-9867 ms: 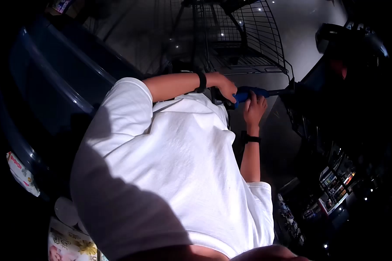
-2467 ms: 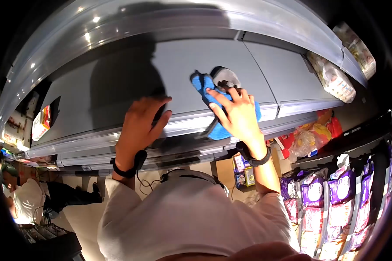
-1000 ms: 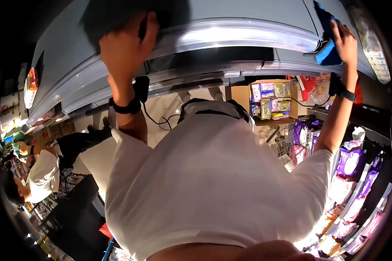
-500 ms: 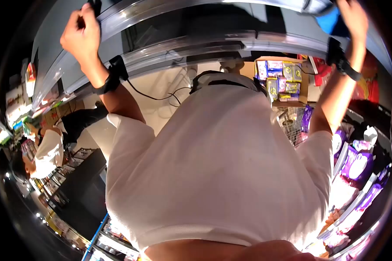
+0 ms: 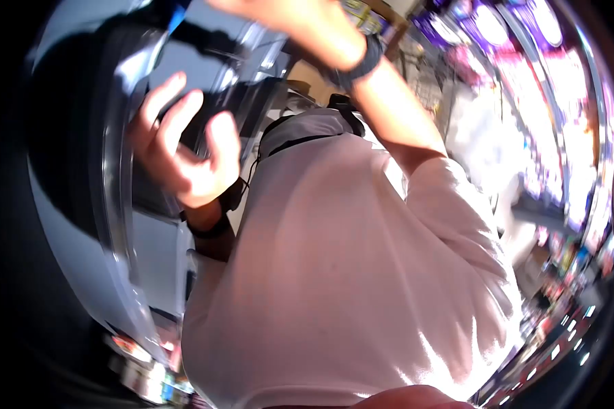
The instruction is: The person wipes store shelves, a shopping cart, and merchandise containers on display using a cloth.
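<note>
My left hand is spread, palm partly turned up, with nothing seen in it. It is in front of the grey shelf and its clear front strip. My right hand reaches across at the top edge, smeared by motion, its fingers cut off or too blurred to read. A small piece of blue, the colour of the cloth, shows to the left of that hand; whether they touch is unclear. Each wrist wears a black band.
Racks of purple and pink packages stand at the upper right. Part of a cardboard box shows beyond my right forearm. Blurred small goods lie along the lower right, and more packages are at the lower left.
The view has swung round, putting the shelf on the left and the purple packages higher. My right arm has come across toward the left. My left hand has opened its fingers.
</note>
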### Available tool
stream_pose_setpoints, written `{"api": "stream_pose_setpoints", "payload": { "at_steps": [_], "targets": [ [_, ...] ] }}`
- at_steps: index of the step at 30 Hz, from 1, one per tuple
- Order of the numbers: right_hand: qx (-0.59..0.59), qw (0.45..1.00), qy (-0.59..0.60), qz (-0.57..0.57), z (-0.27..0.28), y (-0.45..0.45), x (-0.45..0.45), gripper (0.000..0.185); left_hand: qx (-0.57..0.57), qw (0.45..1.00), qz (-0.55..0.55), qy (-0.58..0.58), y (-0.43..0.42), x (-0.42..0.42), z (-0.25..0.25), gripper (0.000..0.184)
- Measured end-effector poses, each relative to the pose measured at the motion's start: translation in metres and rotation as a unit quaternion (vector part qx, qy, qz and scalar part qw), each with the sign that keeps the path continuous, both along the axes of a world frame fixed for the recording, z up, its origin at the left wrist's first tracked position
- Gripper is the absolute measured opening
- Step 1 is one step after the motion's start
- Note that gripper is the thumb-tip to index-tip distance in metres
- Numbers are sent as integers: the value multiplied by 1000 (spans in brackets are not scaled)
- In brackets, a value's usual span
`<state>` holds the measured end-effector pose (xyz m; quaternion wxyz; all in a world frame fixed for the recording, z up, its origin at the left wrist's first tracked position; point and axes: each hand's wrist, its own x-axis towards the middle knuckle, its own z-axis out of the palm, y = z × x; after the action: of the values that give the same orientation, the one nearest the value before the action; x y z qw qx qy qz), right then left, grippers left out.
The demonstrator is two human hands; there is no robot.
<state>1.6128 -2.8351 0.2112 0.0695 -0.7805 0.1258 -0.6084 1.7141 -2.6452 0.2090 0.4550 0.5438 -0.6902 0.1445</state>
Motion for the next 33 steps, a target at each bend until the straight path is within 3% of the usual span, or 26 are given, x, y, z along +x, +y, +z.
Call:
{"api": "stream_pose_setpoints", "payload": {
  "at_steps": [2, 3, 4, 6, 8, 11, 13, 14, 16, 18, 19, 20, 22, 24, 25, 29, 33],
  "targets": [
    [168, 973, 146, 64, -22, 20, -60, 36, 48, 996, -43, 67, -52, -33, -34, 65],
    [212, 964, 158, 42, -40, 27, -87, 32, 89, 978, -142, 122, -72, -39, -62, 82],
    [247, 954, 166, 21, -58, 29, -113, 29, 165, 963, -202, 74, -90, -46, -81, 84],
    [371, 920, 119, -50, -90, 54, -148, 32, 270, 872, -374, 165, -128, -76, -106, 79],
    [418, 891, 114, -137, -102, 76, -171, 32, 413, 780, -445, 151, -152, -104, -119, 73],
    [491, 826, 96, -260, -128, 93, -196, 36, 466, 707, -530, 43, -188, -141, -149, 56],
    [576, 761, 110, -279, -137, 109, -224, 42, 517, 655, -549, -41, -198, -174, -154, 48],
    [602, 739, 121, -278, -141, 113, -239, 46, 470, 659, -582, -76, -204, -187, -176, 49],
    [639, 711, 133, -262, -169, 129, -256, 55, 505, 583, -617, -159, -222, -213, -205, 62],
    [706, 631, 141, -289, -164, 137, -275, 60, 583, 493, -608, -218, -233, -232, -234, 65],
    [706, 605, 127, -346, -167, 152, -294, 61, 621, 417, -611, -258, -237, -258, -221, 68],
    [705, 571, 116, -404, -172, 167, -312, 62, 612, 410, -620, -270, -242, -280, -236, 68],
    [619, 534, 121, -563, -196, 213, -351, 63, 555, 509, -594, -282, -241, -317, -288, 68],
    [638, 450, 33, -624, -200, 246, -383, 62, 568, 535, -562, -275, -255, -362, -307, 68],
    [629, 422, 2, -653, -230, 271, -394, 65, 572, 552, -540, -277, -258, -383, -306, 68],
    [798, 180, 5, -575, -304, 326, -391, 85, 398, 612, -560, -392, -267, -451, -367, 77],
    [848, 177, -25, -499, -378, 399, -325, 82, 324, 551, -604, -475, -266, -481, -406, 76]
  ]
}}
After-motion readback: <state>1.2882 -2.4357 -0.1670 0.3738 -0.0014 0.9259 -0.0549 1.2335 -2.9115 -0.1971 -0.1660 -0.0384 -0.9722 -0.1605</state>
